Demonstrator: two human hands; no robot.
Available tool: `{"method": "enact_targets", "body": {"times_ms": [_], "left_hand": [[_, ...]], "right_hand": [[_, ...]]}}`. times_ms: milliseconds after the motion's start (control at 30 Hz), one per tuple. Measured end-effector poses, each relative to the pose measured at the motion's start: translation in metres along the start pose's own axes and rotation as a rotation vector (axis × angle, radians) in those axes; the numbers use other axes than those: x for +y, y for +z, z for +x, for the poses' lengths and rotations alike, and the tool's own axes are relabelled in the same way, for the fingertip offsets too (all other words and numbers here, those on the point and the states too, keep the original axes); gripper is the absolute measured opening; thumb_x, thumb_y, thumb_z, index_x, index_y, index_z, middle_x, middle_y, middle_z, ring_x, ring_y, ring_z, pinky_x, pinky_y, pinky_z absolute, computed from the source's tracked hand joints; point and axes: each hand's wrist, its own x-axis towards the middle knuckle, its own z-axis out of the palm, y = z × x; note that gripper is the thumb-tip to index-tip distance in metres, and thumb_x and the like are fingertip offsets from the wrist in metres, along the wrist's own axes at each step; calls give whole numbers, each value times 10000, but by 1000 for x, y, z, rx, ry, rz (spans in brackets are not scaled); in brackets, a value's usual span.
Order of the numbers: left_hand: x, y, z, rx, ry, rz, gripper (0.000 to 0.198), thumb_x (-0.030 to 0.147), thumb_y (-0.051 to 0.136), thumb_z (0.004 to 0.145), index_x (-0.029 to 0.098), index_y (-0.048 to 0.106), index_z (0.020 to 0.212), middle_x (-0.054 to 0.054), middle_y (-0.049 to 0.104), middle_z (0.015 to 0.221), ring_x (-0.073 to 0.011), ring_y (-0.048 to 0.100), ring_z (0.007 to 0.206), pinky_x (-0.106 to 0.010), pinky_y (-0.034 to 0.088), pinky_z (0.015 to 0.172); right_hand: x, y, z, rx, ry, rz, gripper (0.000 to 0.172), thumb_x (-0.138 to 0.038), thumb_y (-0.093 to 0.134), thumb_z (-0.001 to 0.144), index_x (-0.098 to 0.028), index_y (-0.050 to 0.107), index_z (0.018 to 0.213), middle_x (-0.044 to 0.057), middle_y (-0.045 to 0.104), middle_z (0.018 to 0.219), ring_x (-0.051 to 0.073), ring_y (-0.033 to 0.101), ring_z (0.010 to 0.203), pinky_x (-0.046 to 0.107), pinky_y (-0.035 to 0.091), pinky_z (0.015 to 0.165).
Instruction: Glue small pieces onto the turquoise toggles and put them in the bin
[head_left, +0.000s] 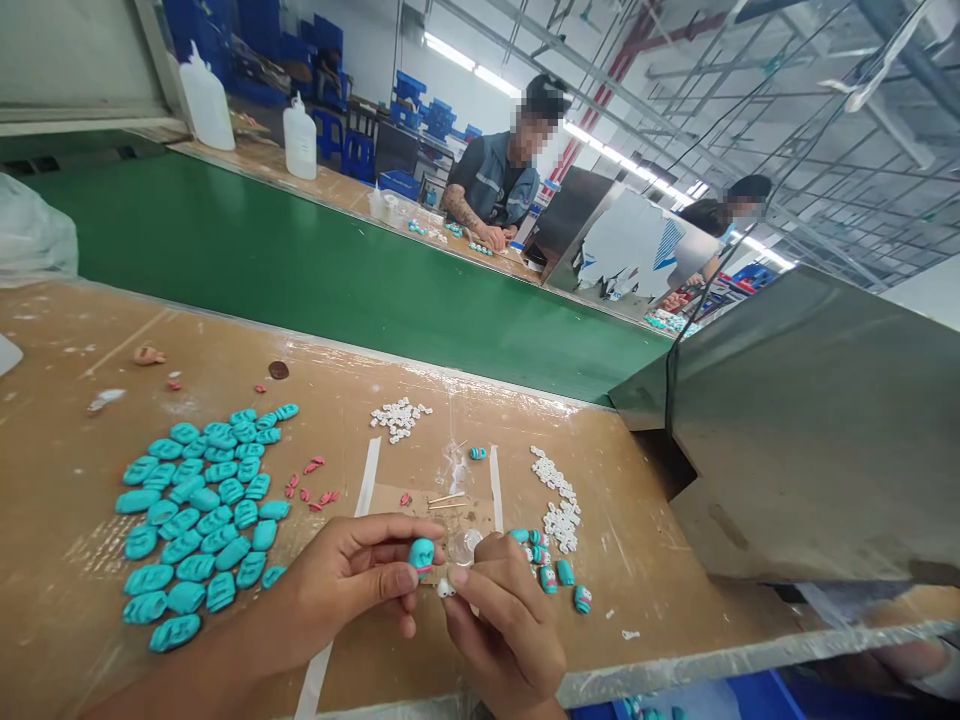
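My left hand (367, 580) pinches a small turquoise figure piece (421, 553) with a pink band low on it. Close beside it, my right hand (510, 620) holds a tiny white piece with dark dots (446, 588) between thumb and forefinger; the two pieces look slightly apart. Just beyond my fingers sits a small clear cup (465, 545). Thin wooden sticks (448, 501) lie behind it, near one pink piece (406, 499). Right of my right hand are several turquoise pieces with pink and white parts (583, 599).
Many turquoise pieces (196, 568) cover the left of the table, with pink bits (313, 465) beside them. White pieces lie in two piles (400, 418), (561, 515). A green conveyor belt (315, 275) runs behind; a metal housing (817, 430) stands right. A co-worker (499, 180) sits across.
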Motion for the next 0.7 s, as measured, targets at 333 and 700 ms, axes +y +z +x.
{"method": "enact_targets", "body": {"times_ms": [333, 700], "left_hand": [[4, 12, -4, 103, 49, 32, 235, 274, 867, 631, 206, 842, 855, -53, 677, 784, -155, 607, 554, -273, 581, 484], [-2, 5, 2, 152, 187, 179, 159, 201, 832, 636, 214, 848, 794, -101, 733, 844, -200, 637, 573, -291, 583, 484]], "right_hand": [[1, 6, 1, -31, 77, 50, 396, -61, 601, 878, -242, 624, 1229, 41, 686, 763, 162, 561, 655, 318, 488, 563], [-1, 4, -2, -102, 61, -33, 531, 18, 605, 834, -227, 602, 1304, 59, 674, 824, 173, 520, 714, 318, 465, 599]]}}
